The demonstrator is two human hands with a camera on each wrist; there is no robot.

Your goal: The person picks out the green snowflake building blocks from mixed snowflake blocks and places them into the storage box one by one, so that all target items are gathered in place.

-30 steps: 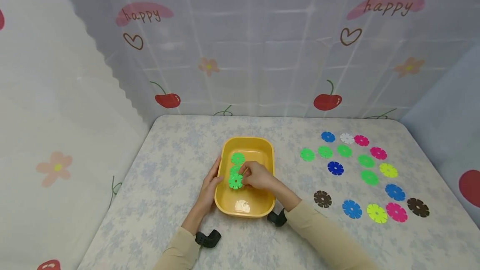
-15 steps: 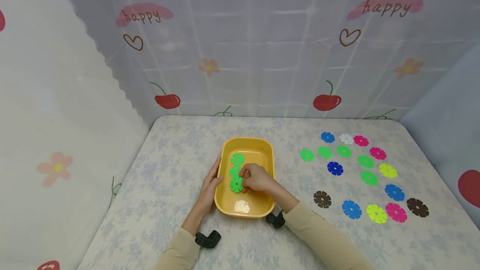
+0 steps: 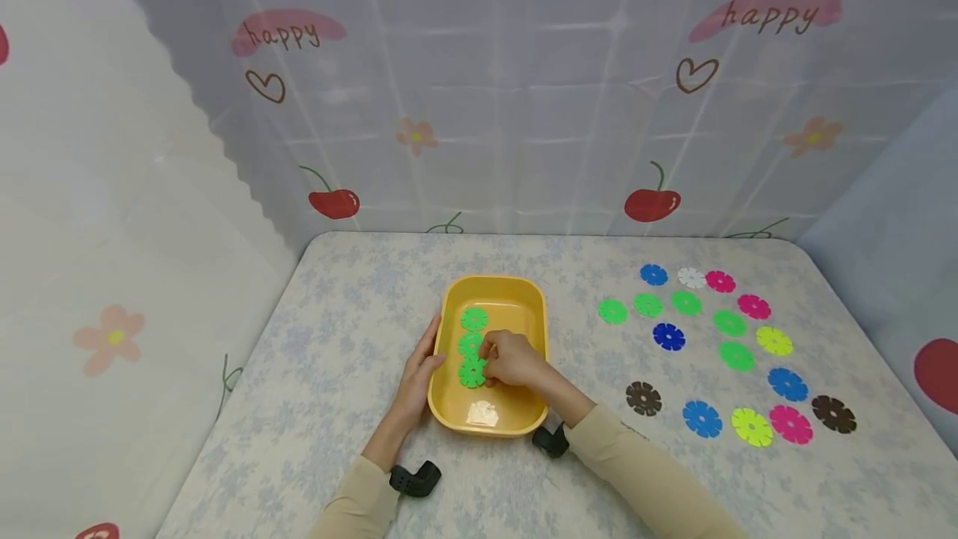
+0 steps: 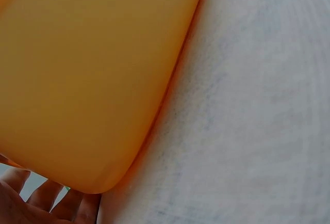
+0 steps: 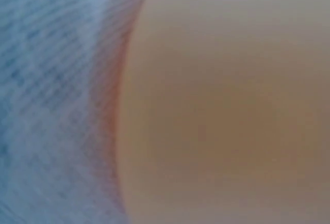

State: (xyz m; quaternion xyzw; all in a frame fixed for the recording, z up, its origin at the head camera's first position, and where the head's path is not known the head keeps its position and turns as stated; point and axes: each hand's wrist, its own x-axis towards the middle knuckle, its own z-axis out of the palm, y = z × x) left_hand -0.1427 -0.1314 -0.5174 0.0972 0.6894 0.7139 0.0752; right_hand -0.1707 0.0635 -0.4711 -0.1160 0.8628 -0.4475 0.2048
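A yellow plastic tray point(image 3: 490, 414) stands on the table, with three green notched discs in a column inside it: a far disc point(image 3: 475, 318), a middle disc point(image 3: 470, 345) and a near disc point(image 3: 472, 373). My left hand point(image 3: 413, 379) holds the tray's left side, thumb at the rim and fingers along the outer wall. In the left wrist view those fingers point(image 4: 46, 195) touch the wall. Inside the tray, my right hand point(image 3: 515, 358) pinches the right edge of the near disc; its fingertips are partly hidden. The right wrist view shows only the blurred tray wall point(image 5: 221, 121).
Right of the tray lie several loose notched discs, among them a green disc point(image 3: 613, 311), a dark blue disc point(image 3: 669, 337), a brown disc point(image 3: 644, 398) and a pink disc point(image 3: 791, 424). A printed curtain point(image 3: 486, 106) closes off the table's back.
My right hand has moved the near green disc slightly toward me, and it now lies flatter below the middle disc. The left hand stays on the tray.
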